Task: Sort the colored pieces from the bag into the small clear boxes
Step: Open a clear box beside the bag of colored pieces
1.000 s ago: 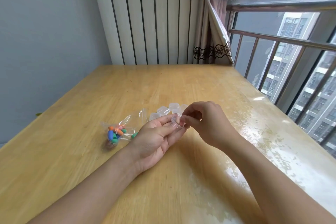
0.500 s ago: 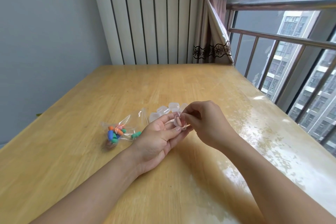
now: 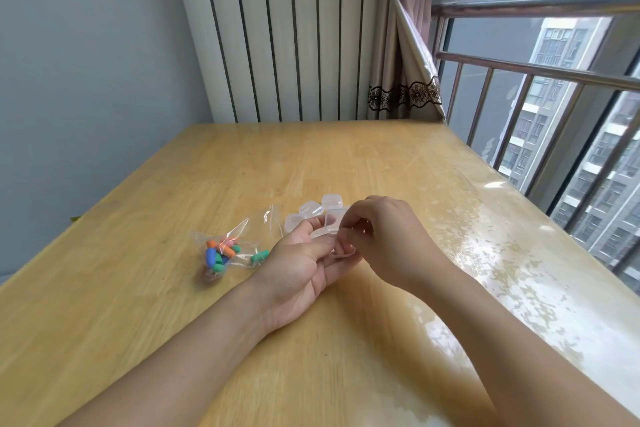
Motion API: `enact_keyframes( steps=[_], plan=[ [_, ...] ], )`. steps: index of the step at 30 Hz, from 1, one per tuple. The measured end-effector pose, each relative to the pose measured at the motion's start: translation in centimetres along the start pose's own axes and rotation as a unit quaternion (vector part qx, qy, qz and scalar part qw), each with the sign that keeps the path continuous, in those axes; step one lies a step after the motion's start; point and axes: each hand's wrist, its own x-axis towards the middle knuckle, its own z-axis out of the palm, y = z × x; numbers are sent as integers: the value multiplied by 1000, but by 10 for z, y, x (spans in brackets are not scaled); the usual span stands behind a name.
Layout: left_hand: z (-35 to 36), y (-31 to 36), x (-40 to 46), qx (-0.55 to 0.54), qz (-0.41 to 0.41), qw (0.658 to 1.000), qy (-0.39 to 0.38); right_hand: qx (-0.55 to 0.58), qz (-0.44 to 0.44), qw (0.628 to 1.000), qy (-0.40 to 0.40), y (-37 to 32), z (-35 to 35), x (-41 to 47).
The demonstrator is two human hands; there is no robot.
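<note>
A clear plastic bag (image 3: 235,246) lies on the wooden table (image 3: 346,163), left of my hands, holding several orange, blue, green and pink pieces (image 3: 219,255). One green piece (image 3: 259,256) lies at the bag's mouth. My left hand (image 3: 301,263), palm up, holds a small clear box (image 3: 334,227) at its fingertips. My right hand (image 3: 384,239) pinches the same box from the right, and its lid stands hinged open. Three more small clear boxes (image 3: 311,210) rest on the table just behind my fingers.
The table's right edge runs along a window with a metal railing (image 3: 519,69). A curtain (image 3: 405,80) hangs at the far right corner, and a ribbed white wall panel (image 3: 277,28) stands behind the table.
The small clear box between my fingers went from shut to open, its lid now lifted. Both hands stayed in nearly the same place.
</note>
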Motion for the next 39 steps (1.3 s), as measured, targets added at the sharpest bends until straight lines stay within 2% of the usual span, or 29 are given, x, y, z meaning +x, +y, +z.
enact_keyframes(
  steps=[3, 6, 13, 16, 20, 22, 30, 36, 39],
  plan=[
    [0, 0, 0, 7, 5, 1000, -3, 59, 20, 998, -4, 1, -1, 1],
    [0, 0, 0, 1, 0, 1000, -6, 41, 15, 999, -17, 3, 0, 0],
    [-2, 2, 1, 1, 7, 1000, 8, 44, 21, 998, 45, 6, 7, 1],
    [-4, 4, 2, -12, 1, 1000, 10, 100, 44, 992, 66, 8, 0, 4],
    [-6, 10, 0, -24, -14, 1000, -2, 185, 32, 978, -94, 14, -14, 5],
    [-7, 12, -1, -24, -19, 999, -11, 177, -6, 978, -109, 16, -11, 4],
    [-14, 17, 0, -63, -19, 995, -70, 155, -55, 986, -18, 23, -4, 7],
    [-15, 12, 5, -55, -2, 995, -82, 36, -165, 984, 59, 19, -3, 3],
    [-16, 11, 5, -65, -9, 994, -87, 5, -181, 981, 67, 17, -4, 1]
  ],
)
